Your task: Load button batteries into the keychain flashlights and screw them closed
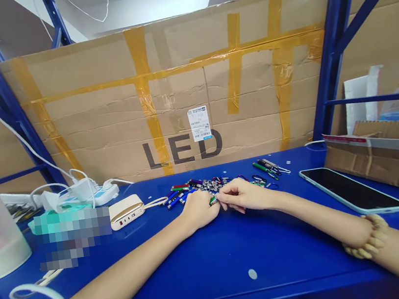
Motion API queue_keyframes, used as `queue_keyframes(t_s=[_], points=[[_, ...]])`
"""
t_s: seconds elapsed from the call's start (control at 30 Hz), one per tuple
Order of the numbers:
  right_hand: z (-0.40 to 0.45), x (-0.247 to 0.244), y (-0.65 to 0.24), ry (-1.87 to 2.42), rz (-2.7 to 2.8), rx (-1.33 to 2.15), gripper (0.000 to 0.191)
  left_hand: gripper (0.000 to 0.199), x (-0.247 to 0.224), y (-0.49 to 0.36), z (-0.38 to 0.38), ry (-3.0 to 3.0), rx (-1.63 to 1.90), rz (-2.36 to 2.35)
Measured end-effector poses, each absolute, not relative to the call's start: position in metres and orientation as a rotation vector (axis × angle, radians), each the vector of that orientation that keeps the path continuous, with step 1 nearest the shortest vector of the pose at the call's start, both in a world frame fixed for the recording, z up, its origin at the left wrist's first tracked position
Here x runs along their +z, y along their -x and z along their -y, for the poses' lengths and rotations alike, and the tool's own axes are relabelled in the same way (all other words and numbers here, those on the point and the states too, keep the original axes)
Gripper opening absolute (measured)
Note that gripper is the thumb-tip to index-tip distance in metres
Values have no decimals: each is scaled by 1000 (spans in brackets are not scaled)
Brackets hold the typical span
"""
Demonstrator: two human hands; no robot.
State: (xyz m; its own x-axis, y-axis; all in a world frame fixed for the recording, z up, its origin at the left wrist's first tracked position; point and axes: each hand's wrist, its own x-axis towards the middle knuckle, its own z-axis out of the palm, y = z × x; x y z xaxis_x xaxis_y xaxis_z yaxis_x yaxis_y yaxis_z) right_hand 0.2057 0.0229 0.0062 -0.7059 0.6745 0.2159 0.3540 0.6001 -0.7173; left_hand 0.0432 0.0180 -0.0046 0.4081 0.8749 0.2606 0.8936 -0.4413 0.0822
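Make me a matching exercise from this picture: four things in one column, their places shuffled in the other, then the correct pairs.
Things
1. Green piece
2. Phone
3. Power bank
4. White label

Places
A. Upright on the cardboard, by the printed letters
B. Between the left hand and the right hand
C. On the blue table, to the left of the left hand
D. On the blue table, to the right of the right hand

Pairs: 1-B, 2-D, 3-C, 4-A

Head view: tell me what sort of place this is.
Likely a storeroom or workshop bench: a blue rack, a taped carton behind, and small parts heaped on the tabletop.
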Motion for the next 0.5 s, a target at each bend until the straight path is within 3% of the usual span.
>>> queue_keyframes(t_s=[0.3, 0.5], points=[[-22, 13, -211, 842, 2455, 693, 39, 29, -2, -44, -12, 2630, -536, 1636], [-29, 12, -219, 1045, 2476, 362, 33, 18, -5, -44, -14, 2645, -762, 1520]])
